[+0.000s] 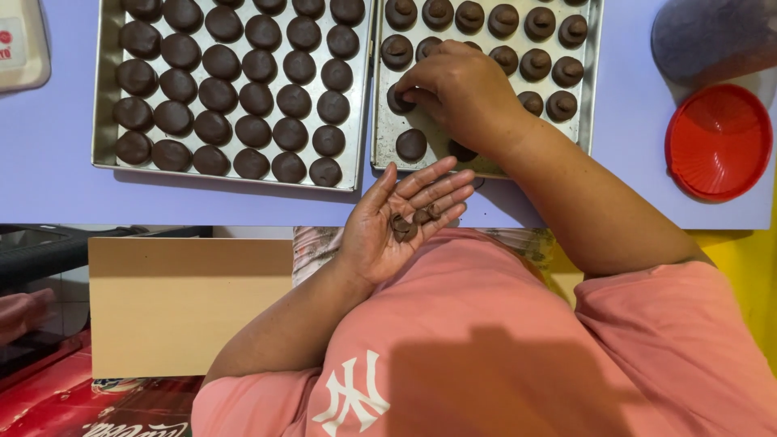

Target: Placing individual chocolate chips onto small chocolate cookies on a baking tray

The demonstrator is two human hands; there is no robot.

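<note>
My left hand [403, 217] lies palm up at the table's near edge, with several small chocolate chips [413, 220] resting in the palm and on the fingers. My right hand [457, 89] reaches into the right metal tray [380, 137], fingertips pressing on a dark round chocolate cookie [399, 100]. Several cookies in this tray carry a chip on top [536, 63]; one plain cookie [411, 144] sits near the front. The left metal tray [105, 105] is filled with rows of plain round chocolate cookies [256, 98].
A red round lid [717, 142] lies on the lavender table at the right, with a clear plastic container [712, 36] behind it. A white object [20, 44] sits at the far left. Below the table edge are a cardboard box [178, 299] and my pink shirt.
</note>
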